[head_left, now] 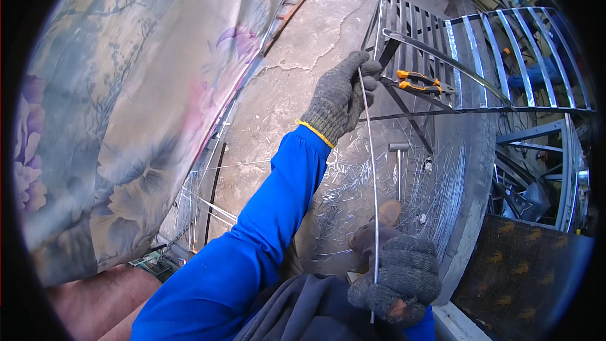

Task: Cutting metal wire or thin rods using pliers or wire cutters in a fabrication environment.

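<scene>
A thin metal rod (pixel 374 177) runs upright in front of me, slightly tilted. My left hand (pixel 344 98), in a grey knit glove with a yellow cuff edge, is closed round its upper end. Lower down, close to my body, my gloved right hand (pixel 401 278) is closed on the rod's near part; a worn hole shows in that glove. Just right of my left hand, pliers (pixel 420 83) with orange and black handles lie on a slatted metal frame (pixel 454 108). A hammer (pixel 399 148) with a metal head is on the floor between the hands.
Short metal offcuts (pixel 341 192) litter the concrete floor, and long thin rods (pixel 442 202) lie at the right. A flowered cloth (pixel 139 101) hangs on the left. Metal framework (pixel 562 164) and a dark patterned sheet (pixel 524 278) stand at the right.
</scene>
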Tool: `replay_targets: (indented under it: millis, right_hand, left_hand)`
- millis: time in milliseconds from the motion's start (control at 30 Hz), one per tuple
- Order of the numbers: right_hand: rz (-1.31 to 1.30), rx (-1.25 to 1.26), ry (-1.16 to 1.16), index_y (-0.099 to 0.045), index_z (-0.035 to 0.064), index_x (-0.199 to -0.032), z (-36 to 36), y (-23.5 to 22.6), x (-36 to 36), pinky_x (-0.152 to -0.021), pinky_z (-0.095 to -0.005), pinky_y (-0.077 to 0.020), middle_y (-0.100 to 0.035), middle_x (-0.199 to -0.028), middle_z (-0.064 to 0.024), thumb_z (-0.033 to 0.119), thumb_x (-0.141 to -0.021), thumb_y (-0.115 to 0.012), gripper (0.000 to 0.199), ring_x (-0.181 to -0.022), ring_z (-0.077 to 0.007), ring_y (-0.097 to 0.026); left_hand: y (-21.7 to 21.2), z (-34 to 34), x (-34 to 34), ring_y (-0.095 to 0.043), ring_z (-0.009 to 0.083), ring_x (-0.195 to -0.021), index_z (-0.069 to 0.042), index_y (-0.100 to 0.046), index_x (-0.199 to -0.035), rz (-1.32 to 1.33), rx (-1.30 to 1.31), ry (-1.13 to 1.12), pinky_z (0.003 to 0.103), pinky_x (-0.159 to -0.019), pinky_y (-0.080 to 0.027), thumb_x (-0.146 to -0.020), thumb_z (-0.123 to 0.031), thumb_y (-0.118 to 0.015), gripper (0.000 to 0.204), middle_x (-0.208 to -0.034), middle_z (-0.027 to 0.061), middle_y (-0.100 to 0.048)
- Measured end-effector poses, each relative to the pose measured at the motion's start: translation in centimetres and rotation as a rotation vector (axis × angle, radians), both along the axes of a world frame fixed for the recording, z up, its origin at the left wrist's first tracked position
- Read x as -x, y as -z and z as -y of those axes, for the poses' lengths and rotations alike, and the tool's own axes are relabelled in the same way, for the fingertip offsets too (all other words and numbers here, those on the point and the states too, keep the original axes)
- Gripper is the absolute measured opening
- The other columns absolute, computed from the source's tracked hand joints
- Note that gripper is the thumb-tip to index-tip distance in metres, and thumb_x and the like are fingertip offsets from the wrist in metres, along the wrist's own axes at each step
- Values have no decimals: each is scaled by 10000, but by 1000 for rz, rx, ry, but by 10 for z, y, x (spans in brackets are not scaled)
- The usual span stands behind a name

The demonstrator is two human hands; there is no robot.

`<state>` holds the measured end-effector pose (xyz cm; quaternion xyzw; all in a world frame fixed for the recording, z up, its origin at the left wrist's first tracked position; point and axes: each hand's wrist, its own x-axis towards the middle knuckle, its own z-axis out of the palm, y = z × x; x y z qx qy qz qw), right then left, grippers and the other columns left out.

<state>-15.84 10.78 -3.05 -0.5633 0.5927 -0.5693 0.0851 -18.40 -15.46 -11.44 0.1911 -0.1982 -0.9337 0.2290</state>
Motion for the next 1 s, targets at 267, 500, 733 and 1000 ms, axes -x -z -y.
replay_targets:
  millis: [267,500,733,1000]
  right_hand:
    - [-54,-125,-264,-703,91,-1057,8,16,12,-910,-460,-521,-696,-1043,-76,280,-750,-724,360,-1031,-294,-663]
    - [-192,-42,-216,-681,68,-1107,5,21,12,-1028,-502,-445,-692,-1111,-77,198,-774,-734,362,-1141,-293,-622]
    - [107,-33,-143,-616,77,-1223,11,14,6,-974,-566,-467,-669,-1124,-139,273,-926,-556,361,-1110,-325,-630]
    - [140,354,-71,-586,26,-1172,38,57,-12,-744,-332,-524,-653,-976,-79,302,-950,-468,373,-809,-192,-625]
  left_hand:
    - [31,0,-2,-390,59,-433,-101,-558,-1027,135,-194,-275,213,-357,-305,-951,-134,-534,86,-627,-44,-463]
    - [50,-11,0,-366,44,-411,-168,-442,-832,-90,-165,-251,193,-366,-330,-980,-104,-445,162,-590,-78,-391]
    - [35,-10,5,-474,66,-453,-82,-519,-916,56,-539,-205,223,-401,-434,-982,-59,-430,113,-595,-28,-467]
    - [42,-1,1,-407,71,-411,-83,-511,-845,-196,-556,-69,219,-405,-399,-1007,-121,-422,189,-541,-49,-417]
